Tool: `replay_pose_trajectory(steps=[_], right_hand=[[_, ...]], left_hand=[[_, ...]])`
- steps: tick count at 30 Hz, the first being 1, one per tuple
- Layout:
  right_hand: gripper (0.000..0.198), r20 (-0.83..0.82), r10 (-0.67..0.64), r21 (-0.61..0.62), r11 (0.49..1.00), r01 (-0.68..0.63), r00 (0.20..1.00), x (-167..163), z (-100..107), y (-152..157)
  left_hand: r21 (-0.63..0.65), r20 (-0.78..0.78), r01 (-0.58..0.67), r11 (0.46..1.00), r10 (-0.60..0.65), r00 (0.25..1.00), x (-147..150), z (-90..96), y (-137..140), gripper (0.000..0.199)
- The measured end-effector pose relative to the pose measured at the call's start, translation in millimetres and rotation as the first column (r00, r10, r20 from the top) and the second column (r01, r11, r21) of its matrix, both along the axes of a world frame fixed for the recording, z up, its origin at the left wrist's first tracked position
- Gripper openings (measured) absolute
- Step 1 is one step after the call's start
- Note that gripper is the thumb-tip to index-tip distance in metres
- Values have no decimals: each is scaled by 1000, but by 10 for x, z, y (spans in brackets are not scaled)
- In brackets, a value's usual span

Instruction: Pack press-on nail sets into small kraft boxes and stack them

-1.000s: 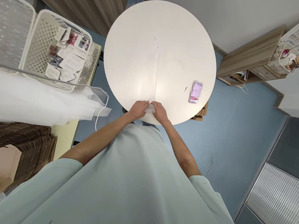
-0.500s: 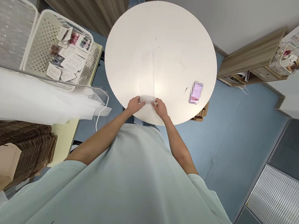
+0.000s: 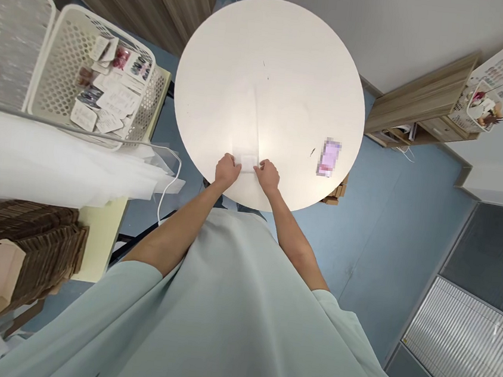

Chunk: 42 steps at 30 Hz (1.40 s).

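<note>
A thin, see-through white sheet (image 3: 246,122) lies in a long strip on the round white table (image 3: 311,51), running away from me. At its near end is a small, flat white bundle (image 3: 248,164), close to the table's front edge. My left hand (image 3: 227,171) is closed on the bundle's left side, thumb pressed to its edge. On the right side, my right hand (image 3: 268,176) pinches the opposite edge in the same way. Whether anything lies inside the bundle is hidden.
A pixelated purple item (image 3: 329,157) lies on the table to the right. At left stand a white basket (image 3: 58,87) of small cards and packets, a pile of white sheets (image 3: 56,162), and stacked brown cardboard boxes (image 3: 55,240). A wooden cabinet (image 3: 426,102) stands at the right.
The bundle between my hands now lies flatter, with its white upper face showing, where a rolled edge showed before. My fingers have curled in more at its sides.
</note>
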State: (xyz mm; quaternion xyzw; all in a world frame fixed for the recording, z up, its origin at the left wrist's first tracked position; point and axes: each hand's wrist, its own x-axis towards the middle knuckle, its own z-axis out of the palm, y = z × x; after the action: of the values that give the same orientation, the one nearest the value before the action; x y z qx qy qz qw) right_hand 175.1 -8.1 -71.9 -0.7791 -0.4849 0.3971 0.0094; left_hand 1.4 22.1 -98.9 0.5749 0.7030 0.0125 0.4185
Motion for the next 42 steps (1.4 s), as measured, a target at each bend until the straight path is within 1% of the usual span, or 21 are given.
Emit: replay_pose_trajectory(steps=[2,3,4,5,7,8,9,11,14,16,19,22,24,25,27,30,32,34,38,42], right_hand=[[31,38,92,112,989,-95,995,-23,21,0],[32,47,157,175,971,-162,987,-30,30,6],[34,47,228,225,946,-232,973,-35,38,17],[37,39,297,255,920,-297,954,-36,43,32],[45,6,415,263,877,-402,910,-28,41,65],[52,-8,453,249,864,-437,891,-20,33,79],[58,-17,478,233,856,-462,878,-12,22,87],[65,-19,491,211,853,-477,871,1,-5,78],[66,-7,467,210,865,-456,884,6,-33,-11],[65,-9,466,222,863,-453,884,5,-29,-125],[63,-32,497,240,846,-476,867,8,3,-359],[61,-53,507,248,841,-481,860,17,31,-604],[60,-74,487,250,854,-456,870,24,43,-728],[60,-87,466,249,866,-434,880,28,50,-768],[58,-117,404,239,898,-370,907,40,68,-800],[52,-162,258,201,954,-224,953,74,107,-734],[48,-192,164,164,977,-133,968,102,128,-642],[46,-214,106,137,987,-78,971,122,135,-540],[38,-224,65,138,990,-35,972,111,92,-378],[33,-183,-10,123,992,33,983,55,1,-302]], left_hand=[[120,-55,90,989,-84,995,-14,46,-6,52],[176,-77,169,970,-158,985,-22,74,0,57],[223,-86,263,939,-250,965,-29,98,13,60],[261,-81,358,896,-350,933,-34,117,31,61],[311,-49,504,806,-516,855,-35,129,71,60],[316,-34,545,776,-565,824,-32,122,88,61],[306,-23,571,762,-594,804,-30,110,99,62],[254,-12,595,763,-613,790,-34,82,95,64],[210,-12,620,756,-632,775,-94,73,15,66],[227,-8,648,727,-664,748,-172,97,-80,67],[234,5,693,682,-714,701,-314,151,-256,72],[191,16,720,668,-735,678,-427,194,-426,79],[159,35,717,679,-729,683,-467,208,-511,82],[147,48,701,698,-713,700,-474,210,-539,81],[126,80,626,770,-637,767,-471,209,-562,78],[79,129,442,894,-449,884,-437,194,-517,71],[35,137,343,939,-345,929,-408,177,-448,64],[3,115,282,959,-280,953,-374,154,-365,56],[-25,51,204,979,-203,978,-286,97,-200,42],[-99,-7,155,983,-156,988,-186,55,-92,37]])
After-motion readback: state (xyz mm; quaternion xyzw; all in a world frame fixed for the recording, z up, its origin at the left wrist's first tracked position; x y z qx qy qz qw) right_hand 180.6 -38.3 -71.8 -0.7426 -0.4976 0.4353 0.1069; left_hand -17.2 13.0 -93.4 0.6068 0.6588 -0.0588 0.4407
